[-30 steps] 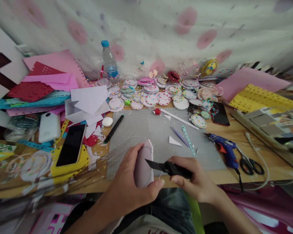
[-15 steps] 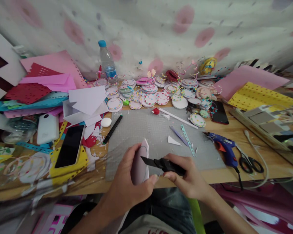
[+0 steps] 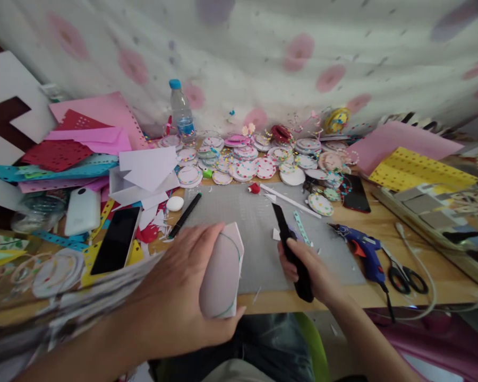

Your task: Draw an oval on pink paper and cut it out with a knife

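Note:
My left hand (image 3: 183,286) grips a white foam piece (image 3: 221,273) by its edges, above the front edge of the table. A curved green line runs along the piece's right side, and that side is cut at angles. In my right hand (image 3: 310,265) is a black utility knife (image 3: 297,257), its dark blade pointing up and away over the grey cutting mat (image 3: 255,212). Knife and foam piece are apart. A small white scrap (image 3: 276,234) lies beside the blade, and a teal dotted strip (image 3: 301,227) lies to its right.
Decorated discs (image 3: 245,168) line the mat's far edge. At the right are a blue glue gun (image 3: 364,246), scissors (image 3: 407,278) and a white cable (image 3: 422,270). On the left sit a phone (image 3: 117,240), a black marker (image 3: 185,215), a white egg-shaped piece (image 3: 175,203) and coloured sheets (image 3: 59,151). Behind stands a bottle (image 3: 181,114).
The knife has moved right, away from the foam piece, and its blade has swung from pointing left to pointing forward. My left hand has turned the piece, showing more of its face.

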